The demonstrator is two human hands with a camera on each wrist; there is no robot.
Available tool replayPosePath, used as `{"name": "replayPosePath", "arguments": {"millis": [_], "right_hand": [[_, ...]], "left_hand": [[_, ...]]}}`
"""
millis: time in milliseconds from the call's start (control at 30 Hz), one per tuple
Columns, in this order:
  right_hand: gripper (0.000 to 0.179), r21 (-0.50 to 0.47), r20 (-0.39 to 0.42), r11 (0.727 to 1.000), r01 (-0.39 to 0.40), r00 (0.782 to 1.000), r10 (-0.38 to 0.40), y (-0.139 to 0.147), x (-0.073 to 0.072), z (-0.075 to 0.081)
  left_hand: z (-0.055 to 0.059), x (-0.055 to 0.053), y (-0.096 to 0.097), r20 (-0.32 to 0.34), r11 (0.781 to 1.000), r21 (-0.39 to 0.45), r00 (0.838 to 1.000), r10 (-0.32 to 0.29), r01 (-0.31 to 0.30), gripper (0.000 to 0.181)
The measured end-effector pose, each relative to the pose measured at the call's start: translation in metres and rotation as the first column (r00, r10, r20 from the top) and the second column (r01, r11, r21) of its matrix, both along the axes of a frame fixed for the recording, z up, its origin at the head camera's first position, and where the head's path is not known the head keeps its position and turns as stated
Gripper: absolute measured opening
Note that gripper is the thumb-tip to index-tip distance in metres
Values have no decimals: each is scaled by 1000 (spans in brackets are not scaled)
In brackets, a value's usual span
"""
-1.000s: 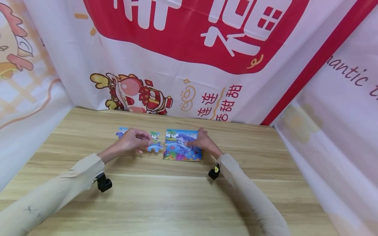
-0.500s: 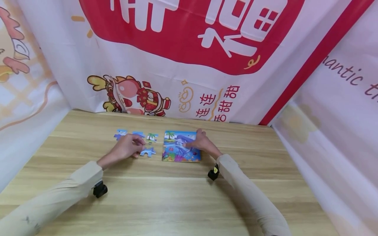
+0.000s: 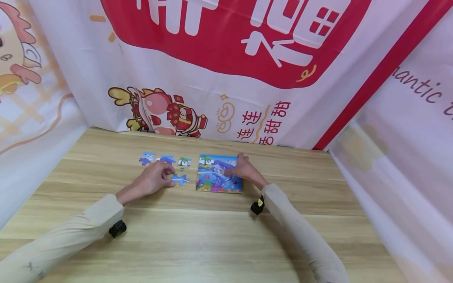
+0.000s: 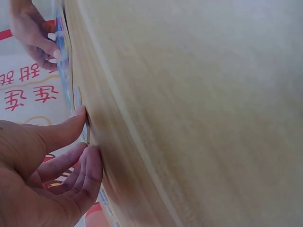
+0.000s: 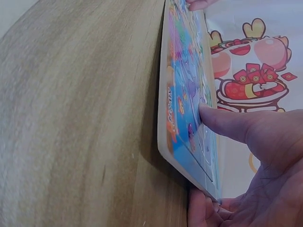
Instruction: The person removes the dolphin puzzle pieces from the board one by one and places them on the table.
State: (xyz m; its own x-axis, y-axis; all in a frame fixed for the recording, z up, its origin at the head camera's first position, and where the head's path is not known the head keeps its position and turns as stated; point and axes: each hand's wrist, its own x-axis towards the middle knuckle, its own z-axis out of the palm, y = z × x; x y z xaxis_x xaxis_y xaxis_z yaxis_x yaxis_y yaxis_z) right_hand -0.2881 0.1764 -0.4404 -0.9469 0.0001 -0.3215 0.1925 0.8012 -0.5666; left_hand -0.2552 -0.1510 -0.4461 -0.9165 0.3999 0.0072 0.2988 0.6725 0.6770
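On the wooden table, my left hand [image 3: 153, 179] pinches the left end of a blue jigsaw puzzle piece [image 3: 181, 179], which lies low at the table surface. In the left wrist view, the thumb and fingers meet at its thin edge. To the right, my right hand [image 3: 244, 169] holds the right side of a dolphin puzzle board [image 3: 212, 182]. The right wrist view has the thumb [image 5: 222, 122] on the board's picture and the other fingers under its edge, with that side tilted off the table.
Behind the left hand, several loose pieces form a row: one with a dolphin [image 3: 146, 158], a purple one [image 3: 166, 158] and one with a palm tree [image 3: 184, 162]. A printed cloth [image 3: 226, 78] hangs along the table's back edge, with more cloth on both sides.
My left hand has moved left with the blue puzzle piece, away from the board and slightly nearer the front, uncovering the row behind. The right hand keeps its hold on the board.
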Motion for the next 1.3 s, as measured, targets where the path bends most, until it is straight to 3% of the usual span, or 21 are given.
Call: {"name": "replayPosePath", "arguments": {"millis": [300, 767, 1133, 1300], "right_hand": [[110, -18, 11, 1000, 4, 1000, -3, 0, -1, 2], [110, -51, 3, 998, 36, 999, -36, 2, 2, 2], [105, -109, -2, 992, 70, 997, -71, 2, 4, 2], [100, -115, -26, 992, 45, 999, -48, 4, 0, 0]], "left_hand": [[-1, -1, 0, -29, 999, -28, 999, 29, -30, 37], [0, -3, 4, -24, 999, -42, 1000, 14, -15, 37], [-2, -1, 2, -64, 999, -42, 998, 26, -28, 37], [-3, -1, 2, -61, 999, -41, 998, 28, -30, 37]]}}
